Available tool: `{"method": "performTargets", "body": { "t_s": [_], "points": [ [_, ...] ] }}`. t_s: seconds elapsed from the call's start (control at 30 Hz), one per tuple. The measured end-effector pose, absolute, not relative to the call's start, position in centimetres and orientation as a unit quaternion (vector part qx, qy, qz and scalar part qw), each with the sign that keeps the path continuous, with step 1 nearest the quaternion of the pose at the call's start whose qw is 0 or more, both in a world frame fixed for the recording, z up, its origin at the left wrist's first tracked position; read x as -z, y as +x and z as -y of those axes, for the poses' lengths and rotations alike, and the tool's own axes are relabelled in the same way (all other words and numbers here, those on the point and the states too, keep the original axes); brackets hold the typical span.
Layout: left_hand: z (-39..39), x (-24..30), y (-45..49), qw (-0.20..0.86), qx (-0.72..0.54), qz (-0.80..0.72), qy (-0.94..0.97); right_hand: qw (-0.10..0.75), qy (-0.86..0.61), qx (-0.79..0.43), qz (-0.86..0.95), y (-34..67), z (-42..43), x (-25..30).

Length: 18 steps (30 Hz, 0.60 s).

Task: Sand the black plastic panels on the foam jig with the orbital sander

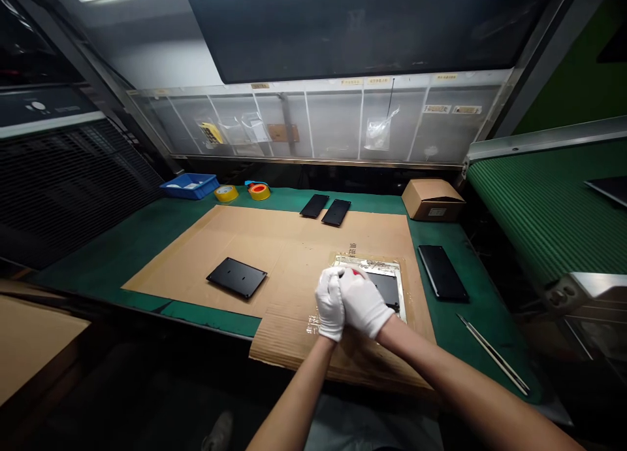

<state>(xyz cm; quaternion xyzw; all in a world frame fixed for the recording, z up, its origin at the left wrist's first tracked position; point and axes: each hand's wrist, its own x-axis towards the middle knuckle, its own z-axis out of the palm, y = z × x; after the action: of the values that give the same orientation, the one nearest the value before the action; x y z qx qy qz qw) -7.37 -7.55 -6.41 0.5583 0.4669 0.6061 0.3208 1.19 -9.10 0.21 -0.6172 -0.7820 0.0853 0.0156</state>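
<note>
Bench inventory: green mat [122,258]; blue plastic tray [189,186]; yellow tape roll [226,193]; orange tape roll [259,191]; cardboard box [432,200]; four black panels [236,277]; slim metal tool [492,353]; green belt conveyor [543,202], right.

Your left hand [330,305] and right hand [361,300] come together in white gloves — fingers bunched, the right angled over against the left. Your bare left forearm [294,402] rises steeply from below, while your right forearm [455,372] reaches in low from the right — wrists close together.
</note>
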Motion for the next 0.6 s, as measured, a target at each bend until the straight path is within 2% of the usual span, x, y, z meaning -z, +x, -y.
{"method": "performTargets", "body": {
  "t_s": [0.33, 0.6],
  "points": [
    [11.8, 6.3, -0.3, 0.356, -0.585, -0.395, 0.612, -0.029, -0.727, -0.066, 0.683, 7.8, 14.4, 1.3],
    [10.4, 6.6, -5.8, 0.329, -0.596, -0.458, 0.571, -0.021, -0.652, -0.052, 0.756, 2.3, 11.7, 1.0]
  ]
}}
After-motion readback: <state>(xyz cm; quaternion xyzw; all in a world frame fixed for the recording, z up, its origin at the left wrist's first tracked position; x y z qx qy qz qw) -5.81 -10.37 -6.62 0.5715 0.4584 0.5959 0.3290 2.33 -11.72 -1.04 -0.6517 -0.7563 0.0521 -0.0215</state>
